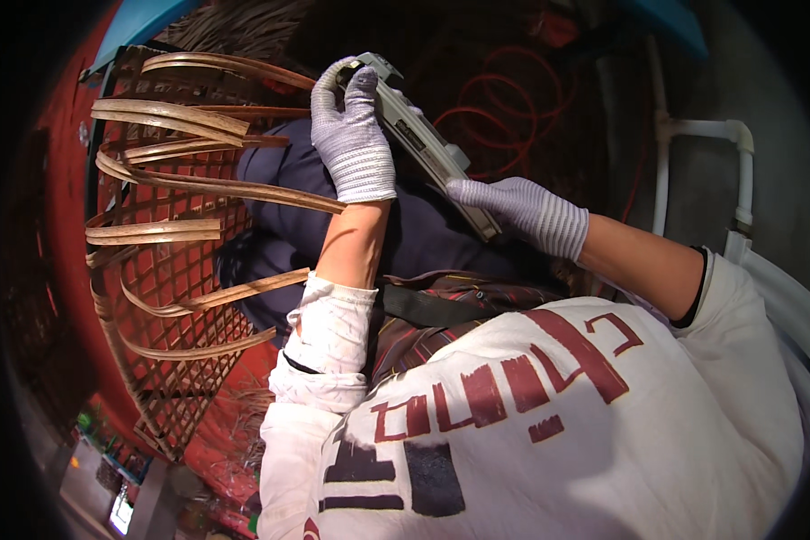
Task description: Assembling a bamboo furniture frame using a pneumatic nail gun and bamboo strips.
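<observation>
To your left stood the brown lattice basket of woven strips, the largest thing near you, with pale brown bent strips curving out from it toward your forearm; well apart on your right ran the white pipe; your legs, in dark navy cloth, lay beneath the work; above them, slanting from upper left to lower right between your two hands, was the long narrow grey tool with a hard, boxy body; it looked rigid, and probably had enough weight to tip if held by one end alone; its smooth-looking faces might have slid a little, though your knitted gloves would likely have helped; the best places to take hold seemed to be its dark upper end and the straight edges near its lower end, so that the load was shared; your left hand, in a pale lilac glove with a ribbed white cuff, reached up with its fingers curled closely around the upper end, the thumb lying near them; your right hand, in a matching striped glove, came in from the right, its fingers against the lower part; their tips were partly hidden, so you could not tell how firmly they closed.
</observation>
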